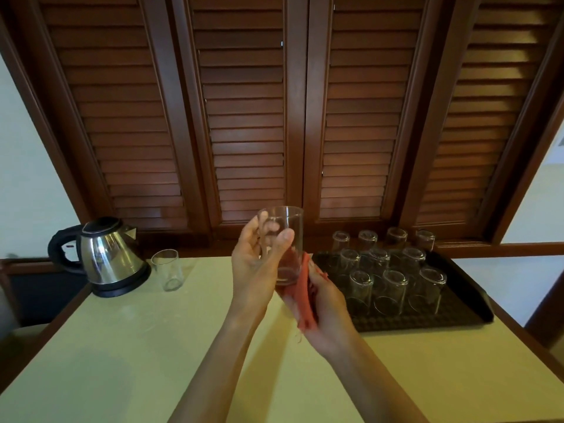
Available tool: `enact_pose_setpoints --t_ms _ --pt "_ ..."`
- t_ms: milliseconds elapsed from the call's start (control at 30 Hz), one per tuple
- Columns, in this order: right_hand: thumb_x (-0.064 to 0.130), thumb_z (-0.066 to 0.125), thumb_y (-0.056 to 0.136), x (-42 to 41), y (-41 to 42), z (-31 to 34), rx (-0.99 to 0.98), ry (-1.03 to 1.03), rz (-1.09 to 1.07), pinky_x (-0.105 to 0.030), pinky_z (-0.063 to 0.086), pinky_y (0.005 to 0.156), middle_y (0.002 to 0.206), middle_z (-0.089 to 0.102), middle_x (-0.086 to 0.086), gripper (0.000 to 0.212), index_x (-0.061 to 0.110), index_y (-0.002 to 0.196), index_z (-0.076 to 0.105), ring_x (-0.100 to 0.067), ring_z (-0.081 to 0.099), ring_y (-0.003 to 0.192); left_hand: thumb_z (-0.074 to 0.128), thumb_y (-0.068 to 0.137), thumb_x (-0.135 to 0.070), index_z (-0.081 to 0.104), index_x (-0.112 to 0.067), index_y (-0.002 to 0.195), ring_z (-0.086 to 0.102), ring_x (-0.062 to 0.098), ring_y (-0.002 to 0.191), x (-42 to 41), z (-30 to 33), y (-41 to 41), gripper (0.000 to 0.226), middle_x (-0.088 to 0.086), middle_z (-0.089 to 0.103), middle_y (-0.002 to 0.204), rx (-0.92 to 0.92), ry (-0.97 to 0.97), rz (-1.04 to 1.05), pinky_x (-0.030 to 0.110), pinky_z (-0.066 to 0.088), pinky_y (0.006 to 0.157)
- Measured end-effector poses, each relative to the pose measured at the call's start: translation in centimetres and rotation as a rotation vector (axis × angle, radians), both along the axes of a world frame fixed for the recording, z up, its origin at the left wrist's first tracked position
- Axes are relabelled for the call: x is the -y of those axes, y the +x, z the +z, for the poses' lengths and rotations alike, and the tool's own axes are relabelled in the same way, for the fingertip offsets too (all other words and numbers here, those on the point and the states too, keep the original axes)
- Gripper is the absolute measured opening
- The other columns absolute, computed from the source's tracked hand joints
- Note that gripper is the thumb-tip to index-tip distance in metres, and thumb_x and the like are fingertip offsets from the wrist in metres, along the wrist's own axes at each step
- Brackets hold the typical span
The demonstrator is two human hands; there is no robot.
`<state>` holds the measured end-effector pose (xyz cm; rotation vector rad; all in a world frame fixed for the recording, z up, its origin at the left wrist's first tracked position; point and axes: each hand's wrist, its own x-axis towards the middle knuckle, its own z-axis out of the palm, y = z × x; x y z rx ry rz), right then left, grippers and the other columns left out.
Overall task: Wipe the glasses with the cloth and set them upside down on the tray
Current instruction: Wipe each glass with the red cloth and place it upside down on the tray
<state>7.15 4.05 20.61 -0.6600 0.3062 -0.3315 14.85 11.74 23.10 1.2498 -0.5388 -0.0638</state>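
Head view: left hand (256,264) is raised, fingers wrapped round an upright glass (285,239), thumb across its front. Right hand (325,303) clutches the red cloth (303,288) against the glass's base. Right of this glass, the tray (433,322) holds upturned glasses (393,288); left of it stand another glass (168,270) and a kettle (106,254) on the tabletop (137,346).

View: one wide-angle camera on my head, the only one.
Facing: forward and down, across the table (128,355) toward the louvred doors (244,117) at the far side.
Nearness: my left hand (256,270) and right hand (326,309) sit close, mid-frame.
Spread: kettle (106,254) far left, tray (427,322) far right (edges bend outward).
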Motion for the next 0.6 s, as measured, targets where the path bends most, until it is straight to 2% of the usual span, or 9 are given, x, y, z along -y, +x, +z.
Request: enact_pose_setpoints --t_ms 67,167,233,267,300,367,467,533,600 --pt "0.022 0.035 0.109 0.8 -0.7 1.1 -0.022 0.184 0.088 -0.055 0.055 0.096 0.116 0.067 -0.035 0.043 -0.011 0.123 0.058 -0.042 0.069 0.104 0.073 0.083 -0.028 0.057 -0.006 0.140 0.074 0.007 0.098 0.0 -0.3 0.1 0.063 0.008 0.070 0.109 0.033 -0.025 0.010 0.018 0.058 0.082" --pt "0.020 0.030 0.108 2.4 -1.1 2.6 -0.053 0.260 0.102 -0.060 0.047 0.098 0.117 0.060 -0.041 0.045 -0.017 0.125 0.050 -0.049 0.056 0.111 0.076 0.077 -0.019 0.056 -0.010 0.137 0.071 0.009 0.103 -0.4 -0.8 0.9 0.064 0.006 0.066 0.113 0.044 -0.061 0.013 0.018 0.056 0.090" --pt "0.022 0.033 0.109 3.8 -0.5 3.7 -0.123 0.188 0.067 -0.052 0.061 0.070 0.115 0.063 -0.036 0.042 -0.013 0.121 0.053 -0.045 0.056 0.117 0.081 0.071 -0.013 0.055 -0.013 0.131 0.072 0.018 0.112 -0.9 -1.2 1.7 0.065 0.003 0.070 0.119 0.014 -0.083 0.002 0.024 0.058 0.095" --pt "0.025 0.036 0.110 4.5 0.0 4.2 -0.152 0.159 0.014 -0.046 0.061 0.056 0.119 0.062 -0.033 0.041 -0.010 0.124 0.053 -0.043 0.055 0.122 0.082 0.068 -0.010 0.054 -0.014 0.128 0.072 0.021 0.114 -1.0 -1.3 1.9 0.066 0.001 0.073 0.117 -0.005 -0.099 0.007 0.027 0.058 0.096" --pt "0.028 0.042 0.108 5.0 0.6 4.0 -0.159 0.144 -0.053 -0.044 0.062 0.058 0.125 0.061 -0.030 0.041 -0.006 0.130 0.051 -0.042 0.057 0.124 0.083 0.066 -0.009 0.053 -0.015 0.125 0.073 0.022 0.114 -1.1 -1.2 1.8 0.066 0.000 0.075 0.115 -0.027 -0.121 0.015 0.027 0.059 0.096" --pt "0.032 0.054 0.103 4.4 1.4 3.5 -0.187 0.088 -0.168 -0.047 0.060 0.080 0.121 0.068 -0.025 0.043 0.004 0.135 0.053 -0.038 0.066 0.112 0.083 0.065 -0.007 0.051 -0.015 0.124 0.074 0.020 0.109 -0.8 -0.8 1.4 0.067 0.008 0.074 0.120 -0.106 -0.201 0.011 0.027 0.060 0.091" --pt "0.031 0.054 0.102 2.0 1.9 1.5 -0.265 0.032 -0.135 -0.048 0.054 0.097 0.111 0.074 -0.023 0.035 0.006 0.124 0.065 -0.036 0.071 0.104 0.080 0.076 0.001 0.049 -0.018 0.135 0.074 0.018 0.109 -0.1 -0.4 0.7 0.069 0.011 0.068 0.129 -0.110 -0.213 -0.022 0.029 0.061 0.092" --pt "0.019 0.040 0.107 2.2 2.5 1.2 -0.175 0.096 -0.134 -0.047 0.054 0.097 0.113 0.072 -0.025 0.033 0.001 0.121 0.065 -0.037 0.068 0.104 0.085 0.075 -0.010 0.055 -0.020 0.136 0.071 0.017 0.118 -0.2 -0.8 0.3 0.068 0.002 0.070 0.127 -0.025 -0.068 -0.019 0.030 0.059 0.099" --pt "0.017 0.038 0.109 3.3 2.7 2.2 -0.102 0.153 -0.239 -0.042 0.056 0.089 0.119 0.069 -0.023 0.034 0.001 0.125 0.062 -0.034 0.067 0.103 0.092 0.069 -0.017 0.062 -0.020 0.128 0.070 0.011 0.118 -0.6 -1.5 0.1 0.066 -0.002 0.073 0.123 0.032 0.073 0.018 0.027 0.057 0.100"
